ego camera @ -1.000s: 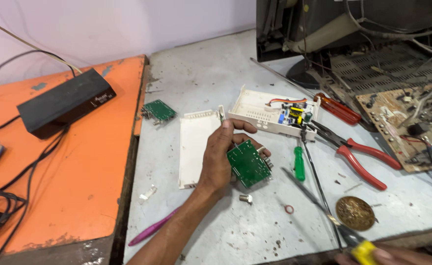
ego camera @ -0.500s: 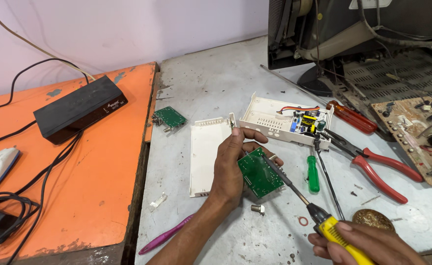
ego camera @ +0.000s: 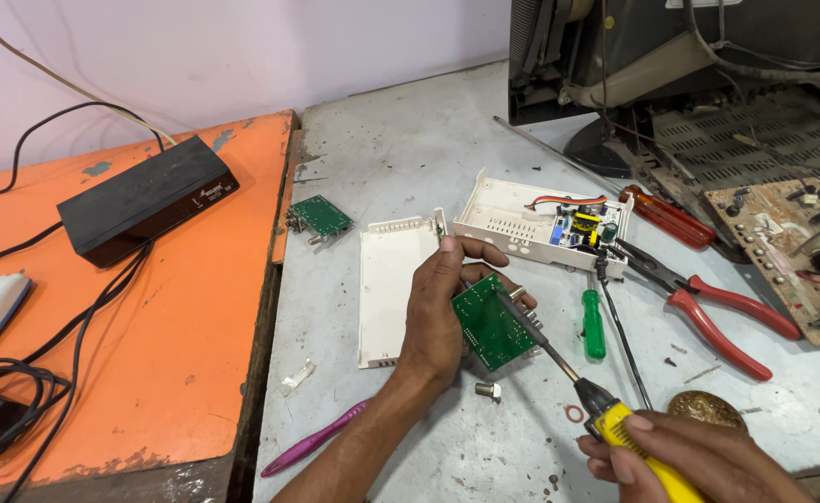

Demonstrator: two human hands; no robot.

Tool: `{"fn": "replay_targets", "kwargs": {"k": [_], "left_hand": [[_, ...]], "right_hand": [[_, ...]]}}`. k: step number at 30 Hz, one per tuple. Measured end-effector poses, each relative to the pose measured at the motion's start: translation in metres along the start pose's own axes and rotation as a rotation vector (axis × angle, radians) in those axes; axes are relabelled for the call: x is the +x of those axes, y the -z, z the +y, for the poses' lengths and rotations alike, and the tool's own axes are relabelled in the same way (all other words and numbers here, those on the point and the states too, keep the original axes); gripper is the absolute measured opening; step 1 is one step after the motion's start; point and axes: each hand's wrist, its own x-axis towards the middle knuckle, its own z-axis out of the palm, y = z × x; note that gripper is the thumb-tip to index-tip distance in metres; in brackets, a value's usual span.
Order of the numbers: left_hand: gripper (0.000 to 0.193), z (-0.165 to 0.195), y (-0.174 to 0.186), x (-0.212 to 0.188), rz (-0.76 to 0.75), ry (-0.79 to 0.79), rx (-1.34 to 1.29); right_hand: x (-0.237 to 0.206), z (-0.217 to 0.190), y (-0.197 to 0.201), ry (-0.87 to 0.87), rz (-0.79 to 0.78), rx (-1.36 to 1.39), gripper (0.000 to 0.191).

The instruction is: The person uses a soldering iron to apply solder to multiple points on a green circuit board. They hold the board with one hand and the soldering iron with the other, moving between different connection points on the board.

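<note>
My left hand (ego camera: 440, 307) grips a small green circuit board (ego camera: 492, 322) by its left edge, tilted over the grey bench. My right hand (ego camera: 699, 458) holds a yellow-handled soldering iron (ego camera: 615, 419) at the lower right. Its dark tip reaches up and left and rests on the board's face. A white case lid (ego camera: 387, 279) lies just left of my left hand. A white case base (ego camera: 536, 222) with a coloured power board inside sits behind the hand.
Red-handled pliers (ego camera: 708, 312), a green screwdriver (ego camera: 594, 323), a red screwdriver (ego camera: 666, 216) and a brass disc (ego camera: 703, 407) lie to the right. A second green board (ego camera: 320, 216), a purple pen (ego camera: 312, 440), a black box (ego camera: 144, 197) on the orange table, an opened monitor behind.
My right hand has come further into view with the soldering iron, and its tip now rests on the board. The left hand keeps its hold.
</note>
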Motion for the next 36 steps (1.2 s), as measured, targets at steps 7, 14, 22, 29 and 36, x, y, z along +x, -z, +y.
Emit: {"fn": "replay_targets", "kwargs": {"k": [7, 14, 22, 29, 36], "left_hand": [[0.063, 0.0, -0.001, 0.0, 0.006, 0.003, 0.002], [0.063, -0.001, -0.001, 0.0, 0.004, -0.005, 0.025], [0.062, -0.001, -0.002, -0.001, -0.001, -0.011, -0.003], [0.053, -0.004, 0.003, -0.002, 0.048, -0.032, 0.11], [0.052, 0.018, 0.014, -0.008, -0.27, -0.131, 1.036]], "right_hand": [[-0.007, 0.03, 0.01, 0.126, -0.157, 0.052, 0.043], [-0.024, 0.052, 0.011, 0.074, -0.278, 0.215, 0.045], [-0.021, 0.077, 0.016, 0.102, -0.388, 0.218, 0.05], [-0.015, 0.055, 0.023, -0.034, -0.377, 0.194, 0.045], [-0.02, 0.034, 0.06, -0.321, -0.065, 0.268, 0.039]]}}
